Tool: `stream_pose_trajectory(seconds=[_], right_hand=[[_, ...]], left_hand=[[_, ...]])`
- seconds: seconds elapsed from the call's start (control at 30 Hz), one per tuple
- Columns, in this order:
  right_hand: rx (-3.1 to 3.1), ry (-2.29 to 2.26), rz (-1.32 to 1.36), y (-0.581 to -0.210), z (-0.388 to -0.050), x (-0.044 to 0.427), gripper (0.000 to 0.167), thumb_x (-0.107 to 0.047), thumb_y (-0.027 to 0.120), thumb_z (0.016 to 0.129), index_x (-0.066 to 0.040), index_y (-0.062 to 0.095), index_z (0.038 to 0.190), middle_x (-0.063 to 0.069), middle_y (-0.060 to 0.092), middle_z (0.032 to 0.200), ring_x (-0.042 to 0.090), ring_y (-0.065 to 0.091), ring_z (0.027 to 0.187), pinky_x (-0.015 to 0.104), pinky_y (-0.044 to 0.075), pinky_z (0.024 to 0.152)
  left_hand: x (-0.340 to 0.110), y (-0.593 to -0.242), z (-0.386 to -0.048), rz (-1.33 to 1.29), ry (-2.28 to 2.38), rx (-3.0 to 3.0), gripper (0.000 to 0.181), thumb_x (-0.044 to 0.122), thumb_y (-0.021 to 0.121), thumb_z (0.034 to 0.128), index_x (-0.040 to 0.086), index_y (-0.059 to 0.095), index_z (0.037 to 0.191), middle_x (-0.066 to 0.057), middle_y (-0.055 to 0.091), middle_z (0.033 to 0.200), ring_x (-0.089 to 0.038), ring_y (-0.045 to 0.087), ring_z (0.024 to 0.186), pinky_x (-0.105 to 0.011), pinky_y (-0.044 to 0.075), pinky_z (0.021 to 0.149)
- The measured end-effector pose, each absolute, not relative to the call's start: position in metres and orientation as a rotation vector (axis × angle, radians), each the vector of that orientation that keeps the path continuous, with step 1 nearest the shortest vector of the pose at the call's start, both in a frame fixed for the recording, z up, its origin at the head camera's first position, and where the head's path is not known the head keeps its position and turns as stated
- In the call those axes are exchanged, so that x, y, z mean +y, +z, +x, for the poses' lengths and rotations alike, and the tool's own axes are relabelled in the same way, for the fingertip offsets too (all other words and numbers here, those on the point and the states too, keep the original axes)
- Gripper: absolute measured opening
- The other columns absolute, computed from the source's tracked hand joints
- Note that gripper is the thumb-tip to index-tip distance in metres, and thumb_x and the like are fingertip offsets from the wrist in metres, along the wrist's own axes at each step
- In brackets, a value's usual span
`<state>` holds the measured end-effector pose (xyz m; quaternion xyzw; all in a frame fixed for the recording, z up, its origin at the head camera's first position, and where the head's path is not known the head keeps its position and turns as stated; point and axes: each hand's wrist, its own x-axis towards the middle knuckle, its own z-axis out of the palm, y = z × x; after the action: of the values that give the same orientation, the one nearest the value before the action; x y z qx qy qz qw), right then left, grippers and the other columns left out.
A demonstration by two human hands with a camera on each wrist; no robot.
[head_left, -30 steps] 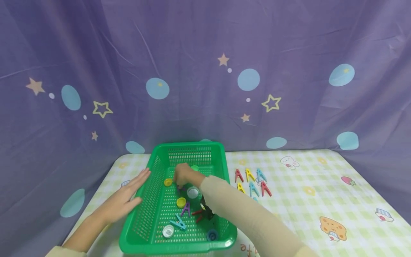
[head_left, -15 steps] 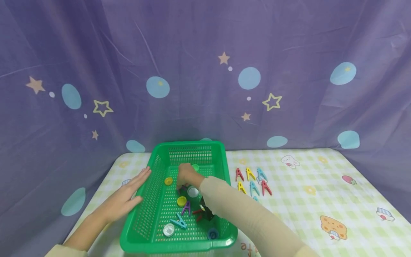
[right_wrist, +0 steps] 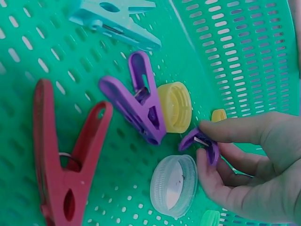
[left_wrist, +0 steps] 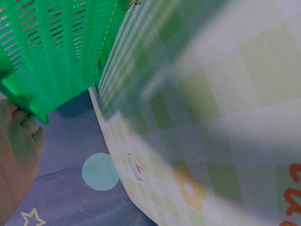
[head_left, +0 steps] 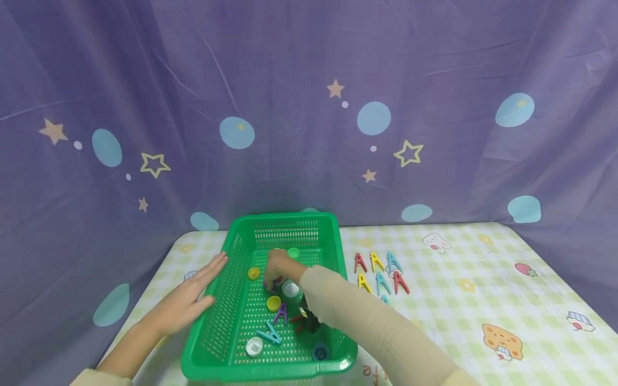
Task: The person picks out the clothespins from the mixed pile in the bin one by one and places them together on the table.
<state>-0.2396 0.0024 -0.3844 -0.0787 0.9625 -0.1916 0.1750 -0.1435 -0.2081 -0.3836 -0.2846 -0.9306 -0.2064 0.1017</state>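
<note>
My right hand (head_left: 277,267) reaches into the green plastic basket (head_left: 260,371). In the right wrist view, thumb and fingers pinch a small purple clothespin (right_wrist: 214,153) low over the basket floor. Close by lie a clear bottle cap (right_wrist: 175,188), a yellow bottle cap (right_wrist: 178,107) and a second purple clothespin (right_wrist: 149,115). A red clothespin (right_wrist: 70,176) and a light blue clothespin (right_wrist: 120,24) lie farther from the fingers. My left hand (head_left: 181,303), fingers straight, rests against the basket's left rim. Only part of that hand shows in the left wrist view.
Right of the basket, several red, yellow and light blue clothespins (head_left: 381,282) lie in rows on the checked tablecloth (head_left: 444,311). A dark blue cap (head_left: 320,352) and a white cap (head_left: 254,347) sit near the basket's front. A purple curtain (head_left: 299,161) hangs behind the table.
My right hand has shifted slightly within the basket, staying near the same spot. The left hand keeps its place on the rim.
</note>
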Motion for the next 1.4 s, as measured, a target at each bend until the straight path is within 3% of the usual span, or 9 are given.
stream_pose_trajectory(seconds=[0.2, 0.3, 0.43, 0.57, 0.8, 1.07, 1.23, 1.4], right_hand=[[2.707, -0.532, -0.256, -0.38, -0.242, 0.004, 0.031, -0.009, 0.085, 0.067, 0.001, 0.067, 0.091, 0.008, 0.065, 0.078, 0.011, 0.063, 0.055, 0.018, 0.056, 0.055], [2.684, -0.594, -0.271, -0.376, -0.242, 0.006, 0.018, -0.006, 0.084, 0.068, -0.001, 0.07, 0.077, 0.007, 0.067, 0.068, 0.014, 0.068, 0.058, 0.02, 0.058, 0.057], [2.668, -0.629, -0.327, -0.368, -0.241, 0.01, 0.012, -0.007, 0.083, 0.07, -0.005, 0.071, 0.069, 0.003, 0.066, 0.061, 0.015, 0.07, 0.062, 0.021, 0.058, 0.059], [2.687, -0.597, -0.401, -0.359, -0.234, 0.014, 0.01, -0.013, 0.083, 0.072, -0.009, 0.073, 0.07, 0.0, 0.069, 0.062, 0.01, 0.065, 0.056, 0.018, 0.055, 0.056], [2.631, -0.671, -0.491, -0.341, -0.221, 0.022, 0.008, -0.013, 0.079, 0.077, -0.012, 0.074, 0.071, -0.003, 0.071, 0.065, 0.006, 0.063, 0.055, 0.015, 0.053, 0.057], [2.582, -0.813, -0.597, -0.32, -0.212, 0.044, 0.009, -0.007, 0.079, 0.074, -0.009, 0.077, 0.082, 0.001, 0.075, 0.075, 0.008, 0.065, 0.06, 0.018, 0.056, 0.06], [2.523, -0.989, -0.574, -0.314, -0.207, 0.065, 0.01, -0.004, 0.079, 0.074, -0.006, 0.077, 0.083, 0.004, 0.074, 0.074, 0.011, 0.064, 0.063, 0.031, 0.06, 0.07], [2.48, -1.083, -0.532, -0.311, -0.203, 0.088, 0.01, -0.004, 0.079, 0.074, -0.007, 0.075, 0.083, 0.005, 0.073, 0.073, 0.012, 0.065, 0.065, 0.03, 0.059, 0.067]], left_hand=[[-0.206, -0.383, -0.143, -0.839, -0.623, -2.756, 0.075, 0.009, 0.056, 0.0855, 0.009, 0.025, 0.153, -0.015, 0.024, 0.16, -0.016, 0.016, 0.15, -0.059, 0.031, 0.108], [-0.206, -0.383, -0.143, -0.842, -0.645, -2.755, 0.074, 0.008, 0.056, 0.0853, 0.008, 0.025, 0.153, -0.017, 0.024, 0.16, -0.017, 0.015, 0.149, -0.064, 0.033, 0.106], [-0.207, -0.384, -0.142, -0.846, -0.651, -2.753, 0.074, 0.008, 0.055, 0.0855, 0.009, 0.024, 0.153, -0.017, 0.024, 0.16, -0.012, 0.013, 0.149, -0.065, 0.033, 0.106], [-0.206, -0.385, -0.14, -0.843, -0.65, -2.749, 0.074, 0.008, 0.056, 0.0855, 0.008, 0.025, 0.153, -0.017, 0.024, 0.159, -0.016, 0.015, 0.149, -0.065, 0.033, 0.105], [-0.206, -0.385, -0.139, -0.843, -0.654, -2.741, 0.073, 0.008, 0.056, 0.0854, 0.008, 0.026, 0.152, -0.018, 0.025, 0.159, 0.005, 0.005, 0.144, -0.065, 0.033, 0.105], [-0.205, -0.383, -0.14, -0.837, -0.619, -2.741, 0.073, 0.009, 0.056, 0.0855, 0.008, 0.026, 0.153, -0.016, 0.026, 0.159, -0.001, 0.009, 0.147, -0.06, 0.032, 0.107], [-0.206, -0.382, -0.141, -0.836, -0.606, -2.746, 0.073, 0.009, 0.056, 0.0859, 0.009, 0.026, 0.153, -0.015, 0.025, 0.16, -0.002, 0.009, 0.147, -0.06, 0.033, 0.106], [-0.206, -0.382, -0.142, -0.842, -0.615, -2.736, 0.073, 0.009, 0.056, 0.0852, 0.008, 0.026, 0.152, -0.016, 0.025, 0.16, 0.001, 0.007, 0.146, -0.064, 0.034, 0.104]])
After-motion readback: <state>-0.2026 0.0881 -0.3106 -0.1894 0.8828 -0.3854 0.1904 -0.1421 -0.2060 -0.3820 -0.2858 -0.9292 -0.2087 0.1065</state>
